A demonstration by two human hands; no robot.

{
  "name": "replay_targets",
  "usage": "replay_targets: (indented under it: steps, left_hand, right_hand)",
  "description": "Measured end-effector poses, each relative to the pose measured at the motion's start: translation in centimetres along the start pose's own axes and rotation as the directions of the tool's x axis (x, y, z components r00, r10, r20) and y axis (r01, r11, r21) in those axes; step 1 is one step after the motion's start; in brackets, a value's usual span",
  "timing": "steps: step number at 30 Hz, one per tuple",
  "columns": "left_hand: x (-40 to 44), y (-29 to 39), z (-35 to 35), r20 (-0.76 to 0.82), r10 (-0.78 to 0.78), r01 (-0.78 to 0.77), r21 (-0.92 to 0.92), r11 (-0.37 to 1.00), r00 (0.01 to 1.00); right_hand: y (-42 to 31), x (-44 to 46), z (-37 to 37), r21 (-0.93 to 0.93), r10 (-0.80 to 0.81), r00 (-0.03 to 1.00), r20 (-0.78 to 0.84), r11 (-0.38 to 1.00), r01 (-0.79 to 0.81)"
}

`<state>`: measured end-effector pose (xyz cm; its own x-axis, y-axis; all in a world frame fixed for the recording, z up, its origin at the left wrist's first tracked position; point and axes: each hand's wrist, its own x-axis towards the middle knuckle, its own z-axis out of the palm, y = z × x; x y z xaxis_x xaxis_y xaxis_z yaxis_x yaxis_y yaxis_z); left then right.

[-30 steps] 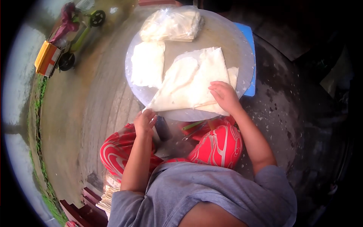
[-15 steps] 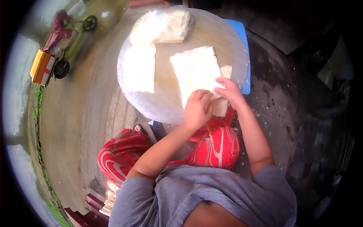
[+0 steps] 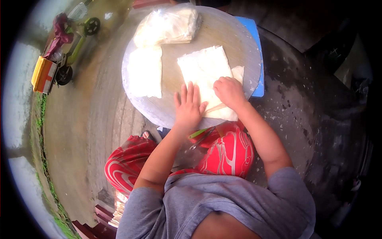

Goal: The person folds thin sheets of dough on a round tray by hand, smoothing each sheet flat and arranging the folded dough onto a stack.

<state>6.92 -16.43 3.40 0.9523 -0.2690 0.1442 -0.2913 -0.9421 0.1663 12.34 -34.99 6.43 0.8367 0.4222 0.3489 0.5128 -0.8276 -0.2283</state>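
A pale folded sheet [image 3: 205, 65] lies on the round board [image 3: 169, 71], with another pale piece [image 3: 238, 73] showing past its right edge. My left hand [image 3: 188, 105] is flat at the sheet's lower left edge, fingers spread. On the sheet's right part rests my right hand [image 3: 229, 92], its fingers curled down; what they hold, if anything, is hidden. To the left lies a separate folded pale sheet [image 3: 145, 71]. Above that sits a clear plastic bag [image 3: 169, 26] with a stack of similar sheets.
Something flat and blue [image 3: 254, 47] sticks out beneath the board's right side. Below the board are my knees in red patterned trousers [image 3: 229, 155]. A green-framed wheeled vehicle [image 3: 75, 49] with a yellow box [image 3: 43, 75] stands at the upper left.
The large sheet's left part has been folded over to the right. My left hand went right across it, then back left to lie flat. My right hand has moved slightly left and its fingers curled.
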Motion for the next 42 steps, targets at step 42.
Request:
replay_targets:
  steps: [42]
  left_hand:
    - [-7.5,-0.2,-6.7,0.199,-0.418,0.251,-0.965,0.073,0.886]
  right_hand:
    - [-2.0,6.6,-3.7,0.634,0.464,0.835,0.296,0.558,-0.535]
